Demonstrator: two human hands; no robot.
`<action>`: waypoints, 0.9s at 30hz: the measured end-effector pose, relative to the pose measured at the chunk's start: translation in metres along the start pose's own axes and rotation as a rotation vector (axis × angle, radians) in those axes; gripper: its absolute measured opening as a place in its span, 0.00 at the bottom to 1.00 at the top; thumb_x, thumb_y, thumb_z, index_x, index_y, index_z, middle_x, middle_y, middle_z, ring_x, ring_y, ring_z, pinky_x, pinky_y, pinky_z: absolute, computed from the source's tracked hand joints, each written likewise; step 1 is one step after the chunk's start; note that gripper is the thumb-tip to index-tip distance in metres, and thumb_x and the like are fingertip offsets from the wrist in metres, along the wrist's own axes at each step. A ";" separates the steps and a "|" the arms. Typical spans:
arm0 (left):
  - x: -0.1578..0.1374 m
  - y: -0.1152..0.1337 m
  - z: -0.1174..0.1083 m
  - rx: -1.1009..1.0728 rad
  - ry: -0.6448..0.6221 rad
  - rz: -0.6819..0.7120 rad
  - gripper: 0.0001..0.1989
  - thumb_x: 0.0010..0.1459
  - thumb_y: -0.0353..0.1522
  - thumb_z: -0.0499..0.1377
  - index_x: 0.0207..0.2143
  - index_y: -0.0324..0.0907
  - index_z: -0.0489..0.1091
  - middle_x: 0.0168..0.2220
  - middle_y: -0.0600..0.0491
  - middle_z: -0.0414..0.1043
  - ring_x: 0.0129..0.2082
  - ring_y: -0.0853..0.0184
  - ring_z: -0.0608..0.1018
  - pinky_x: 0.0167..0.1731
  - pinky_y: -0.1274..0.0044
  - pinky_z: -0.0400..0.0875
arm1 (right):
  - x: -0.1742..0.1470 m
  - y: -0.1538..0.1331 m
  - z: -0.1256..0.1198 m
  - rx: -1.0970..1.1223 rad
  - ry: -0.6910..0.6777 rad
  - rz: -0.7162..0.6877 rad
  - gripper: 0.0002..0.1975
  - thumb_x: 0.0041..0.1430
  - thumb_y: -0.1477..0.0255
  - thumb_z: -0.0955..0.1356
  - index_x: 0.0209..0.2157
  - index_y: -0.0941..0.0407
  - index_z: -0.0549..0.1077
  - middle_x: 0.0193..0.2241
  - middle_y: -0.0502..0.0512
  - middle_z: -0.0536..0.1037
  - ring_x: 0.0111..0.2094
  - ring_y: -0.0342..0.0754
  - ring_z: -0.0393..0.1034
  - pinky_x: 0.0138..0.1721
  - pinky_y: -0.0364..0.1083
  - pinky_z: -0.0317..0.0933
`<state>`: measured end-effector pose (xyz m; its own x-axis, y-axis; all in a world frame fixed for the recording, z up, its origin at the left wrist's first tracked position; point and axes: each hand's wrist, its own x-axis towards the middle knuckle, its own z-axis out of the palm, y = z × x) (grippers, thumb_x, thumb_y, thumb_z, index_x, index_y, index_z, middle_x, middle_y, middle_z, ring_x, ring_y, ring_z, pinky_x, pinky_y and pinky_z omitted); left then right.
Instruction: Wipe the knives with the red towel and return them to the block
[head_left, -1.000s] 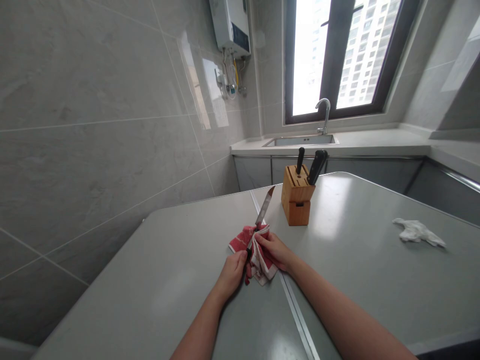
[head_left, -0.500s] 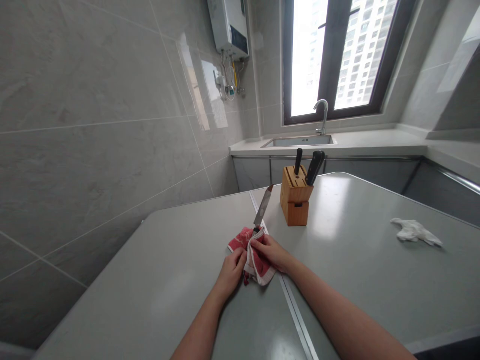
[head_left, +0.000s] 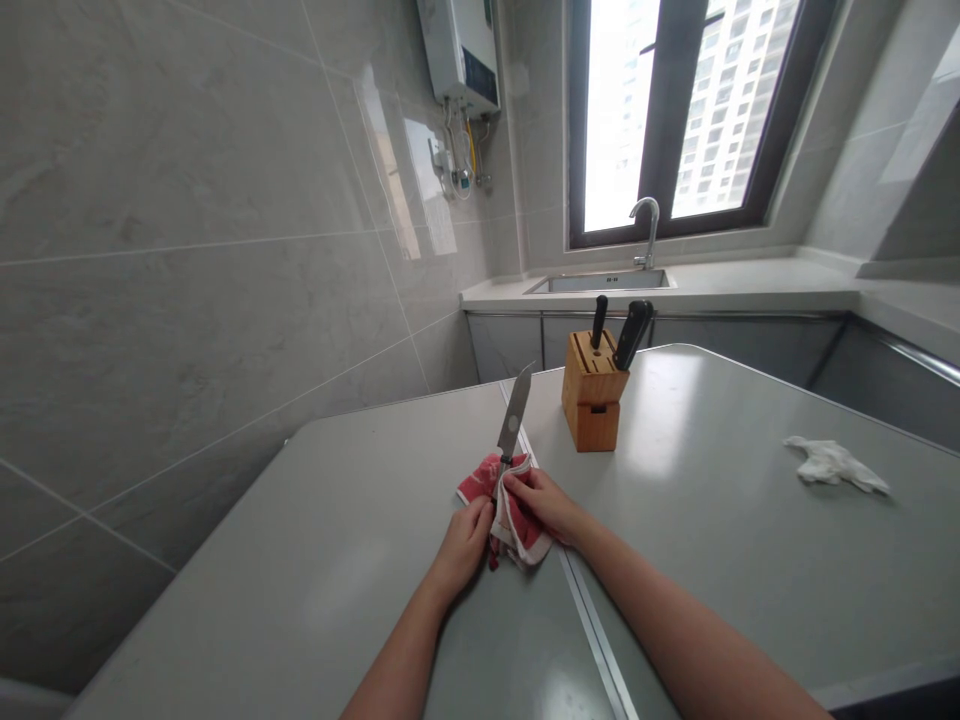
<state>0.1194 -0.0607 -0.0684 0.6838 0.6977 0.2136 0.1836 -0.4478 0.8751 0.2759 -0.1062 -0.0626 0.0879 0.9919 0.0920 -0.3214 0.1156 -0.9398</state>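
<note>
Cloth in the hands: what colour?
Red with white edging; the cloth shows best in the head view.

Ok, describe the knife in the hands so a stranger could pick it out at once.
On the grey table, nearer and left of the wooden knife block, the left hand and right hand meet at a red-and-white cloth. The knife juts from that cloth, tip pointing away. It alone shows a blade; its neighbours in the block show just black handles.

So the knife (head_left: 515, 410) has swung left, its tip further from the knife block (head_left: 596, 425) and now grey instead of brownish. Hard to tell, but the towel (head_left: 526, 535) folds look shifted too.
</note>
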 end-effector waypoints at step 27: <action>0.003 -0.003 -0.004 -0.038 0.026 0.053 0.14 0.62 0.39 0.49 0.35 0.38 0.68 0.34 0.50 0.72 0.34 0.64 0.72 0.37 0.74 0.65 | -0.002 0.000 0.001 -0.344 0.034 -0.145 0.16 0.50 0.60 0.69 0.38 0.55 0.72 0.36 0.53 0.76 0.39 0.51 0.68 0.43 0.49 0.61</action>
<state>0.1182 -0.0553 -0.0692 0.6729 0.6884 0.2708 0.1202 -0.4630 0.8782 0.2746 -0.1078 -0.0627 0.1427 0.9636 0.2262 0.0318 0.2240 -0.9741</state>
